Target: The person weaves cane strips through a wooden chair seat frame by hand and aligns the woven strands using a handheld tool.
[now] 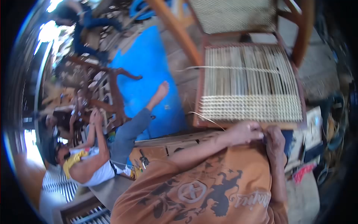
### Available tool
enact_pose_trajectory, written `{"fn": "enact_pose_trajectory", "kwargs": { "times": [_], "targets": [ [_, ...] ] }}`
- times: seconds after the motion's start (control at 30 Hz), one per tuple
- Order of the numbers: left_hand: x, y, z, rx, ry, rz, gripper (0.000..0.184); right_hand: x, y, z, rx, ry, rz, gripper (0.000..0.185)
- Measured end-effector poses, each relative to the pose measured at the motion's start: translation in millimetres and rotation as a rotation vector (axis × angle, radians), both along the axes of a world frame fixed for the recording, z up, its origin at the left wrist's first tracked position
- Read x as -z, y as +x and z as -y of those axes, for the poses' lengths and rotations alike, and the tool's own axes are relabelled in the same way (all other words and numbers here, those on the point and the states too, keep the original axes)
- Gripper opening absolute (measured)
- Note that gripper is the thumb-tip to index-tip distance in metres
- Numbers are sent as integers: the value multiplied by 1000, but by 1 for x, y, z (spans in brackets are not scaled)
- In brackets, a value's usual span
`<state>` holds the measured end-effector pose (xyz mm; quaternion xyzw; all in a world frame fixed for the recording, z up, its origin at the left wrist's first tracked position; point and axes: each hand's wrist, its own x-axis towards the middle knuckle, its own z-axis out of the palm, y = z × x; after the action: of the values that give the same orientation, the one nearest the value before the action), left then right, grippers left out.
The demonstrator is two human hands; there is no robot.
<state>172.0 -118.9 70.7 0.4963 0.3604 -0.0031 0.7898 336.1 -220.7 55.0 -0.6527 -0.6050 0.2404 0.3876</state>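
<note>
Wooden chair (198, 86) sits right of centre, straight ahead of the wearer. Front edge points near, woven backrest (236, 16) at the far end; long axis runs near-far. Seat (251, 108) is part woven: dense band across the near side, running left-right; the bare strands beyond it run near-far. One cross strand (238, 68) spans the far part, its end sticking out past the left rail. Another loose strand (206, 118) hangs off the near-left corner.

Left hand (246, 132) and right hand (275, 140) are close together at the near edge, fingers curled in. Can't tell if either is clamped on anything; grip hidden.

Far left of the wearer: seated co-worker (91, 168), both hands up at a dark wooden frame (117, 95). Blue sheet (145, 63) lies between there and the chair.
</note>
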Motion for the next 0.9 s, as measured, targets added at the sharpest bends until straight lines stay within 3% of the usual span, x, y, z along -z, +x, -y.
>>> {"fn": "enact_pose_trajectory", "kwargs": {
  "times": [0.03,0.1,0.2,0.33,0.5,0.57,0.67,0.77,0.8,0.9],
  "targets": [
    [-19,-7,-4,35,39,-24,19,-9,-3,-6,-34,-44,-35,15],
    [-4,-20,8,-28,309,-10,19,-24,-10,-18,-84,-157,-80,19],
    [-12,-43,9,-155,427,34,18,-32,-21,-32,-169,-366,-158,28],
    [-18,-61,16,-482,-11,132,17,-60,-40,-46,-329,-245,-269,37],
    [-25,-76,18,-651,-139,107,21,-45,-66,-58,-318,-90,-141,28],
    [-8,-74,22,-658,374,-8,15,-35,-72,-64,-381,-44,-151,25],
    [-16,-90,13,-438,929,-155,8,-31,-74,-74,-478,-48,-109,19],
    [-2,-96,15,-655,957,-39,4,-29,-86,-89,-416,-107,-105,14],
    [-4,-98,14,-723,771,-26,7,-12,-91,-92,-339,-269,-229,7],
    [12,-103,3,-840,717,-122,12,-12,-112,-119,-327,-405,-535,9]
  ]
}}
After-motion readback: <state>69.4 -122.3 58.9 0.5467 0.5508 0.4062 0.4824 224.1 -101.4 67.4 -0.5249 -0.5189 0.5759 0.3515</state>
